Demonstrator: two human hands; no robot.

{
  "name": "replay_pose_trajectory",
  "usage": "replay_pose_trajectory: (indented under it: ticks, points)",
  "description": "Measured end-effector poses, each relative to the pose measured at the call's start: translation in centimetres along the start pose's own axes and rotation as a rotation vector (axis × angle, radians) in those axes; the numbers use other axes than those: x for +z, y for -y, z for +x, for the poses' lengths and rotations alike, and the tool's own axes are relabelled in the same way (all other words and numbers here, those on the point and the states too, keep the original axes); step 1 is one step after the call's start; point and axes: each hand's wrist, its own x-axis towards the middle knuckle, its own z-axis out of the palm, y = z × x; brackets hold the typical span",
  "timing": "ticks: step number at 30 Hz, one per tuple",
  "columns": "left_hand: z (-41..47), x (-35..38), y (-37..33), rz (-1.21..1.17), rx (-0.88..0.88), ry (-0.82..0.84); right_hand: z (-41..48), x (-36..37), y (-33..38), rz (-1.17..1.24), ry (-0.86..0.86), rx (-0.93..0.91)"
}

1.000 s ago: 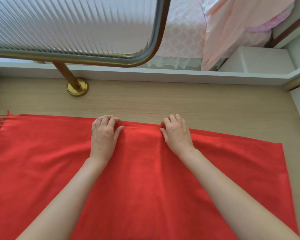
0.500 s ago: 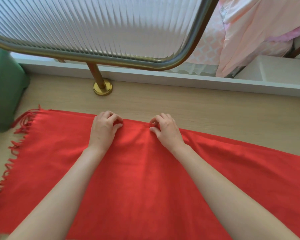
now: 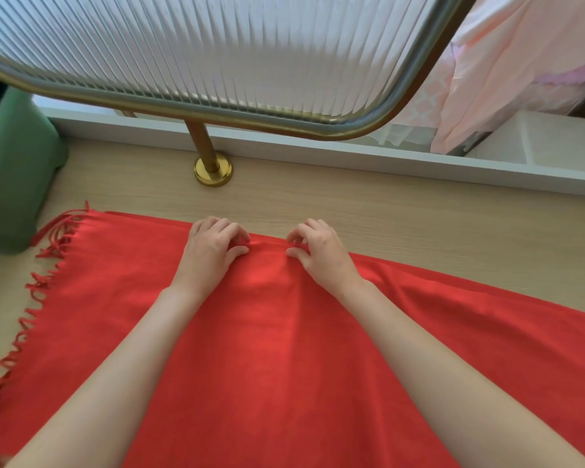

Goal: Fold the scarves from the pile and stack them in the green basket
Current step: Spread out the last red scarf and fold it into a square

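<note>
Scarf on the table — basket near its left end, post behind it

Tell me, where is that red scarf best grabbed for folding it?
Probably the far long edge of the red scarf, reached from above, fingers curling over it. The cloth lies flat on the wooden surface, so only an edge offers a lip to pinch; the left hand and right hand pinch there. The fringe at the left end looks too loose.
</note>
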Motion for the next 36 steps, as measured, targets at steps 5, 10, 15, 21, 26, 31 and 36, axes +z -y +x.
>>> replay_pose_trajectory:
  ticks: [5, 10, 15, 21, 26, 31, 36]
  points:
    - [0.5, -0.4, 0.2, -0.066, -0.027, 0.016, 1.0, 0.9, 0.9, -0.016, 0.053, 0.005]
    - [0.7, -0.6, -0.5, -0.117, -0.038, -0.010, 1.6, 0.9, 0.8, -0.126, 0.091, -0.008]
    - [1.9, -0.1, -0.5, -0.075, -0.057, -0.032, 2.7, 0.7, 0.7, -0.205, 0.113, 0.007]
    - [2.8, 1.4, 0.6, 0.021, -0.104, -0.066, 3.4, 0.8, 1.1, -0.422, 0.159, -0.033]
    - [1.5, 1.1, 1.0, 0.139, -0.129, -0.228, 2.5, 1.4, 1.7, -0.537, -0.044, -0.047]
    - [-3.4, 0.4, 2.0, 0.105, -0.232, -0.299, -1.0, 2.5, 2.7, -0.376, -0.209, -0.081]
    - [-7.7, 1.1, 3.4, 0.114, -0.192, -0.083, -6.0, 5.0, 3.6, -0.375, 0.008, -0.009]
